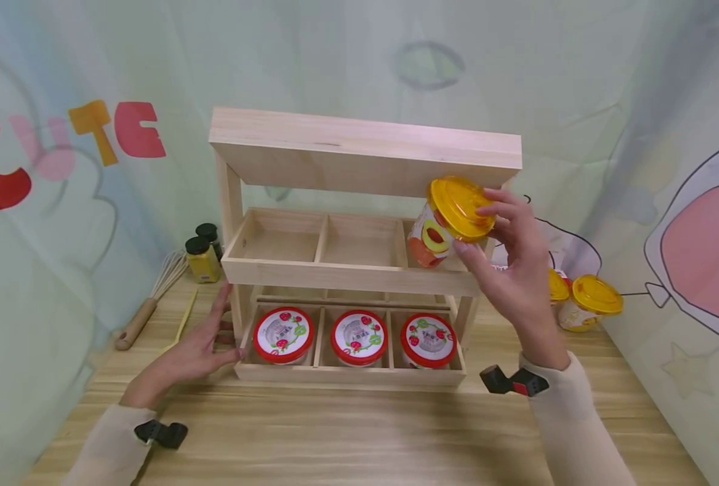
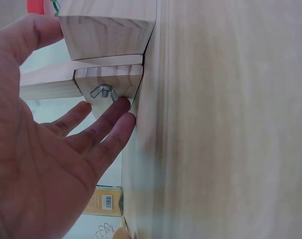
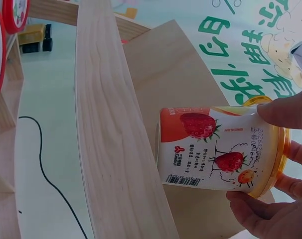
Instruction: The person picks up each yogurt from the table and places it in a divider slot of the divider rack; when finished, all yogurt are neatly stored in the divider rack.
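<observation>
My right hand [image 1: 517,273] grips a yogurt cup [image 1: 430,237] by its yellow plastic lid, thumb on one side and fingers on the other. The cup is tilted at the right compartment of the upper tier of a wooden rack [image 1: 350,275]. Strawberries and printed text show on the cup [image 3: 206,149] in the right wrist view. My left hand [image 1: 192,354] touches the rack's lower left end with spread fingers, close to a wing nut [image 2: 104,91]. Three red-lidded cups [image 1: 359,337] sit in the lower tier, one per compartment.
Two more yellow-lidded cups [image 1: 591,300] stand right of the rack. On the left are a whisk [image 1: 143,314], a yellow stick-like utensil [image 1: 187,314] and two dark-capped jars [image 1: 202,260]. The rack's top board [image 1: 365,138] overhangs the upper tier. Printed curtains [image 1: 347,61] surround the table.
</observation>
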### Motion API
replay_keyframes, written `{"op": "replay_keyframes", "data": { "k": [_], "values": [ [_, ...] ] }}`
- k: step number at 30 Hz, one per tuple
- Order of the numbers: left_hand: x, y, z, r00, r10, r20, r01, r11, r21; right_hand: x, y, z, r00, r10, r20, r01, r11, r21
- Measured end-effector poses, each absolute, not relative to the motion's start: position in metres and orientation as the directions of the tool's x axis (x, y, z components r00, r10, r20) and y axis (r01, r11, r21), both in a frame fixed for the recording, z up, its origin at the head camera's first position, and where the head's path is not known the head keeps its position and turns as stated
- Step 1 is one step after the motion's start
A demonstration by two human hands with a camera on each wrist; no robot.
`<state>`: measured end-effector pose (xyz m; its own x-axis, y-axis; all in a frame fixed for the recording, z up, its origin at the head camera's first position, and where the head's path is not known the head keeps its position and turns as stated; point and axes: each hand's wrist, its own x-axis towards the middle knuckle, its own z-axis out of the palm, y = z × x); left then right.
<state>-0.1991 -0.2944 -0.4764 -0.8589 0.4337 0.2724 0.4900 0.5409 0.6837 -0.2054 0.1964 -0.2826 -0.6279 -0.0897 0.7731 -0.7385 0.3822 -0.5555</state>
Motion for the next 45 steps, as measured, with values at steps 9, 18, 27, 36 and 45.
{"op": "replay_keyframes", "data": {
  "k": [9, 18, 27, 36, 45],
  "values": [
    [-0.2, -0.294, -0.477, -0.858, 0.436, 0.272, 0.489, 0.53, 0.693, -0.211, 0.175, -0.279, -0.632, -0.105, 0.768, -0.748, 0.338, -0.571],
    [-0.202, -0.294, -0.479, -0.848, 0.448, 0.284, 0.505, 0.518, 0.69, -0.217, 0.152, -0.28, -0.616, -0.143, 0.775, -0.772, 0.308, -0.556],
    [-0.2, -0.294, -0.478, -0.854, 0.438, 0.282, 0.497, 0.524, 0.692, -0.217, 0.132, -0.279, -0.626, -0.176, 0.76, -0.766, 0.322, -0.556],
    [-0.2, -0.295, -0.478, -0.861, 0.43, 0.271, 0.484, 0.531, 0.695, -0.221, 0.114, -0.28, -0.621, -0.209, 0.756, -0.776, 0.303, -0.553],
    [-0.201, -0.296, -0.478, -0.854, 0.44, 0.279, 0.496, 0.52, 0.696, -0.224, 0.094, -0.284, -0.601, -0.22, 0.768, -0.792, 0.293, -0.536]
  ]
}}
